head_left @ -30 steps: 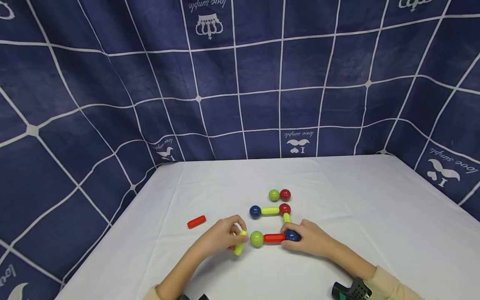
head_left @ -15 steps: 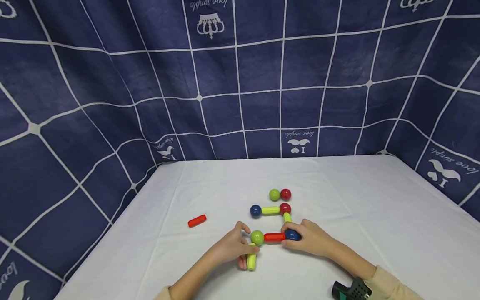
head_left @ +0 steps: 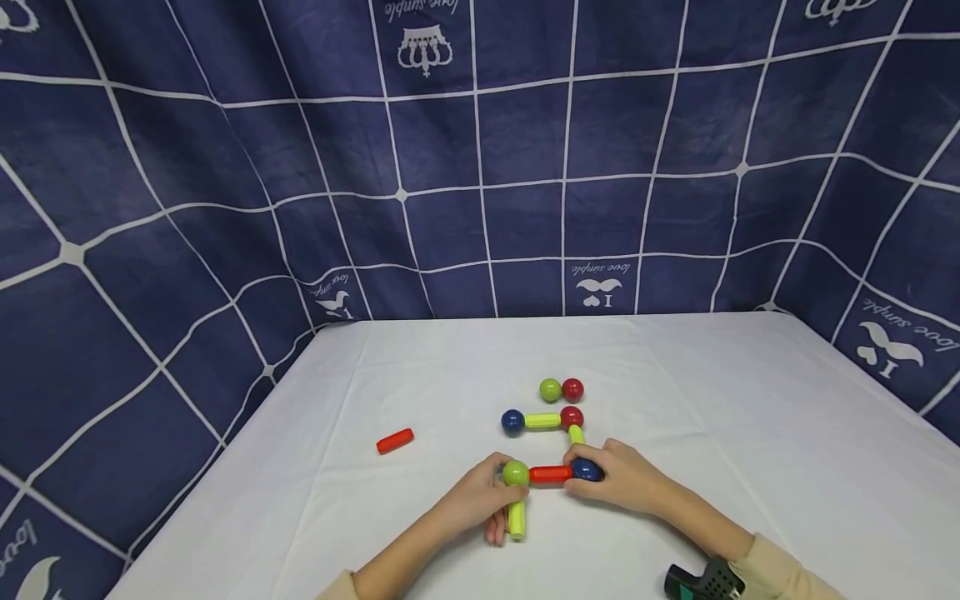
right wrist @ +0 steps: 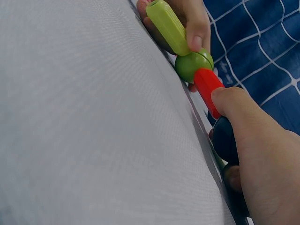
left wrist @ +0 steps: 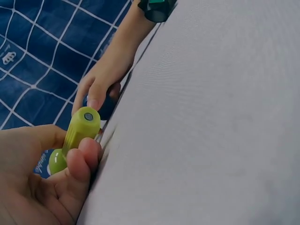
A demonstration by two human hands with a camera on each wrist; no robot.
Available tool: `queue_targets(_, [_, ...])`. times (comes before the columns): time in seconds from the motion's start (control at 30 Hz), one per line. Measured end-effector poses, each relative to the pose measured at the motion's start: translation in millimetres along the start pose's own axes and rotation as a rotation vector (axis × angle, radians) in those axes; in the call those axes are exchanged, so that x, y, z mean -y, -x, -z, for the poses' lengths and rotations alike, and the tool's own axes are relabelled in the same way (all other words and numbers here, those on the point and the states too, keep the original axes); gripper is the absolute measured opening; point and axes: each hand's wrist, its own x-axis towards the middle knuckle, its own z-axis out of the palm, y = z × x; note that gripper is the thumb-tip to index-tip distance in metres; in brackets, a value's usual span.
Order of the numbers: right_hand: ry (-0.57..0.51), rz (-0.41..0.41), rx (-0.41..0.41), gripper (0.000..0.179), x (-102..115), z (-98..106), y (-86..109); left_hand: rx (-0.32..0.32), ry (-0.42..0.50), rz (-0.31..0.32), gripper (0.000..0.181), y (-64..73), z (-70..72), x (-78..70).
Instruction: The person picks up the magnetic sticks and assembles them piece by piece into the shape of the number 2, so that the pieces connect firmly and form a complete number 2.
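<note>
My left hand (head_left: 480, 500) pinches a yellow-green magnetic stick (head_left: 517, 520), its far end right at a green ball (head_left: 515, 473). In the left wrist view the stick's near end (left wrist: 88, 117) shows a round metal disc. From the green ball a red stick (head_left: 550, 474) runs right to a dark blue ball (head_left: 587, 470). That blue ball sits in the grip of my right hand (head_left: 626, 479), thumb reaching onto the red stick in the right wrist view. Behind the right fingers, a second yellow stick (head_left: 576, 434) leads up to a red ball (head_left: 572, 417).
Another yellow stick (head_left: 542, 421) joins that red ball to a blue ball (head_left: 513, 422). Farther back, a green ball (head_left: 551, 390) and a red ball (head_left: 573, 390) lie side by side. A loose red stick (head_left: 395, 441) lies left on the white tablecloth (head_left: 712, 400).
My left hand has moved right with the yellow-green stick, bringing it from beside the green ball to its near side, pointing toward me. The right hand has stayed on the blue ball.
</note>
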Motion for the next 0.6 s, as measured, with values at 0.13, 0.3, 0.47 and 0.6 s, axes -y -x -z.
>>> queue_targets(0.13, [-0.003, 0.009, -0.003, 0.028, -1, 1, 0.0, 0.019, 0.021, -0.025, 0.036, -3.9, 1.6, 4.5])
queue_targets(0.3, [-0.021, 0.019, -0.017, 0.026, -3, 2, -0.8, 0.034, -0.014, -0.030, 0.036, -8.5, 5.3, 7.2])
queue_targets(0.47, [-0.120, 0.008, -0.126, 0.020, -6, 1, -4.5, 0.029, -0.012, -0.012, 0.036, -7.6, 5.2, 6.9])
queue_targets(0.6, [-0.218, -0.024, -0.315, 0.015, -11, 0, -9.8, 0.025, 0.007, -0.004, 0.035, -6.1, 4.9, 6.1])
